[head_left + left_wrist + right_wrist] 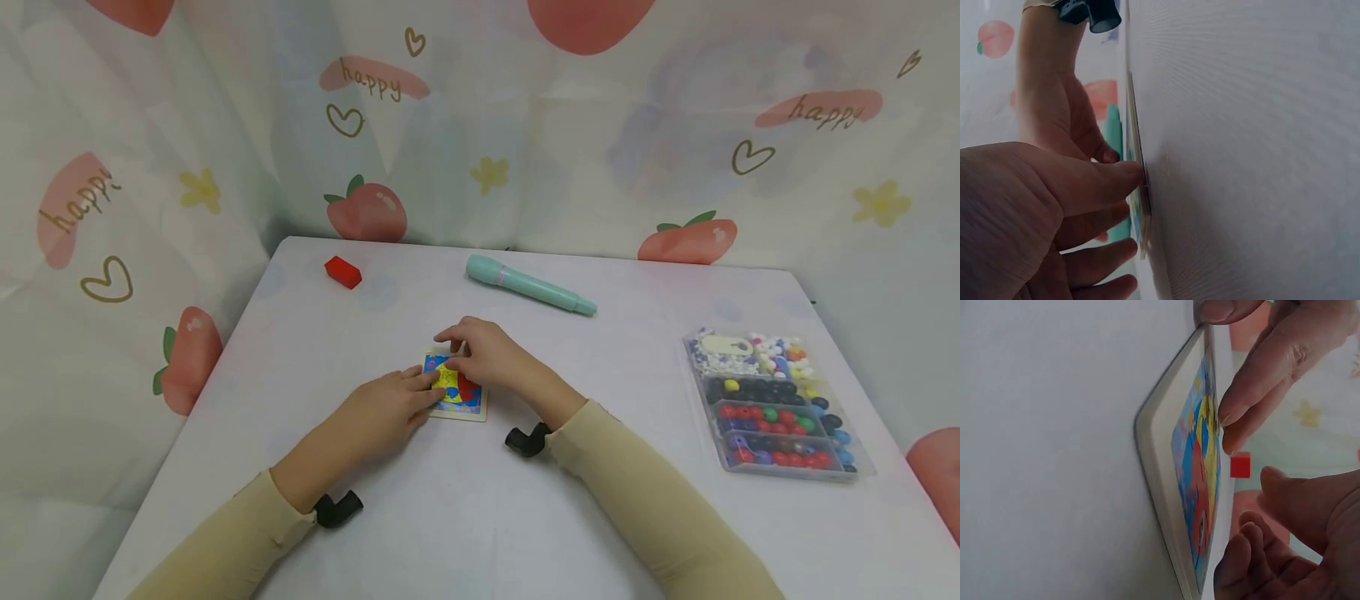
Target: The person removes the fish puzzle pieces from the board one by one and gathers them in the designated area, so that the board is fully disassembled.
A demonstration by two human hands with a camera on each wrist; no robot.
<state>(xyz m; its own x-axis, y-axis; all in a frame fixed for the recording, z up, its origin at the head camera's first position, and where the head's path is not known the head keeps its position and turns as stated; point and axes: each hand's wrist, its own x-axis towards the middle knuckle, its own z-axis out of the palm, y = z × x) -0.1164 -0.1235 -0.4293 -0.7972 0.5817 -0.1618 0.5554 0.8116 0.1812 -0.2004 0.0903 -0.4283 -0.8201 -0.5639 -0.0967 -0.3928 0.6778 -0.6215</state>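
Observation:
A small flat jigsaw puzzle board point(467, 410) lies on the white table, with a blue, yellow and red picture and a pale rim. My left hand point(384, 410) rests its straight fingers on the board's left part; in the left wrist view its thumb point(1107, 184) touches the edge. Over the far right part, my right hand point(491, 357) hovers with loosely bent fingers. In the right wrist view that hand point(1300, 547) is apart from the picture point(1200, 481) and holds nothing visible. Both hands hide some of the board in the head view.
A red block point(343, 272) lies at the far left of the table. A mint-green microphone-shaped pen point(531, 285) lies behind the hands. On the right, a clear compartment box point(780, 408) holds many coloured beads. Printed curtains stand behind and at the sides.

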